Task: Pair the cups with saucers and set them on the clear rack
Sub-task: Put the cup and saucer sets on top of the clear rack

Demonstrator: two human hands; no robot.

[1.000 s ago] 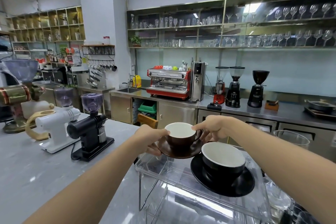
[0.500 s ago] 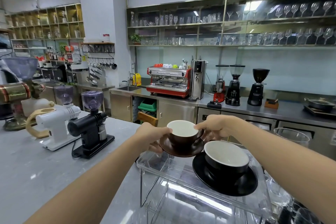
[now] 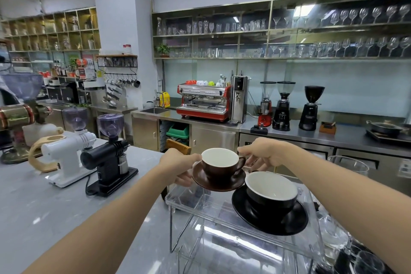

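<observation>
A brown cup (image 3: pixel 219 167) with a white inside sits on a brown saucer (image 3: pixel 219 184), held over the far left corner of the clear rack (image 3: pixel 200 204). My left hand (image 3: pixel 178 167) grips the saucer's left rim, thumb near the cup. My right hand (image 3: pixel 264 153) pinches the cup's handle on the right. A black cup (image 3: pixel 271 193) stands on a black saucer (image 3: pixel 270 218) on the rack's right part, just touching or nearly touching the brown saucer.
A black grinder (image 3: pixel 109 158) and a white grinder (image 3: pixel 66 153) stand on the grey counter (image 3: pixel 44 207) to the left. Clear glassware (image 3: pixel 347 167) sits right of the rack. The steel back counter carries a red espresso machine (image 3: pixel 203 102) and more grinders.
The brown cup and saucer stay held in both hands at about the same spot over the rack's far left corner; the view has shifted slightly.
</observation>
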